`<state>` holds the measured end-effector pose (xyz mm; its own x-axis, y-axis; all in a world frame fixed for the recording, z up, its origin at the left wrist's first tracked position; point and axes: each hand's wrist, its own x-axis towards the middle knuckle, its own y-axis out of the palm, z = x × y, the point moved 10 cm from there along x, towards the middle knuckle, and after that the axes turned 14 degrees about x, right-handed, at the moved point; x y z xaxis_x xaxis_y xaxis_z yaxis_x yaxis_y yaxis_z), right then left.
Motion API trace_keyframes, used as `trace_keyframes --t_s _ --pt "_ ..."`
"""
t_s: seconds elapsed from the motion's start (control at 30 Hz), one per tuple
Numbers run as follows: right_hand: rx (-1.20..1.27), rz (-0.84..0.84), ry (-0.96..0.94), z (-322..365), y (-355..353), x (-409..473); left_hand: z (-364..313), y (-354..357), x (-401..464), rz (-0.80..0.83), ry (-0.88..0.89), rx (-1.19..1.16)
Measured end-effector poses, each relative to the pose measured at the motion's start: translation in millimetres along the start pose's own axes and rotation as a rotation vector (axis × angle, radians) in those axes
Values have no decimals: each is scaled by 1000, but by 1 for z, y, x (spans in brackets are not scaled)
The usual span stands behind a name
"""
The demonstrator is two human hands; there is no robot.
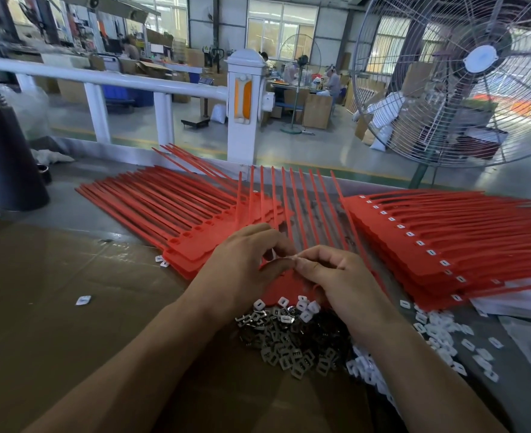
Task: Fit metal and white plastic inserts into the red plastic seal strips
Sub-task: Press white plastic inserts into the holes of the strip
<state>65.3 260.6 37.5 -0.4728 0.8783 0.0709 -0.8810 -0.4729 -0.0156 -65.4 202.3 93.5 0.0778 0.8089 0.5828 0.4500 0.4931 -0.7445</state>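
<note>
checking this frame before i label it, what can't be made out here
- Head view: what the left hand and right hand pinch between their fingertips is too small and covered by fingers.
- The red strip under the hands: its insert slots are hidden.
- Right stack of red strips runs off the frame's right edge.

Factory floor (industrial fan (476,76); stacked cartons (317,110); distant workbenches (292,85)).

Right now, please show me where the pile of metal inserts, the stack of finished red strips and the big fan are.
pile of metal inserts (292,345): head view, middle of the heap.
stack of finished red strips (464,239): head view, middle of the stack.
big fan (480,58): head view, white hub.
</note>
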Motion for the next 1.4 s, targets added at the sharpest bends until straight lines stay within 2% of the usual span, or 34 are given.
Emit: trace_keyframes --t_s 0.37,0.57,0.7,1.0,1.4 --pt "-62 24 -22 6 10 -3 1 -8 0 42 68 144" --pt "-530 7 -70 11 7 -7 48 -7 -1 205 -124 250" --pt "-678 61 -41 6 13 -8 71 -10 -7 278 -238 267" --pt "-738 70 -55 5 19 -7 88 -9 -9 309 -325 318" --pt "-726 60 -37 3 18 -9 97 -6 -12 332 -417 215"
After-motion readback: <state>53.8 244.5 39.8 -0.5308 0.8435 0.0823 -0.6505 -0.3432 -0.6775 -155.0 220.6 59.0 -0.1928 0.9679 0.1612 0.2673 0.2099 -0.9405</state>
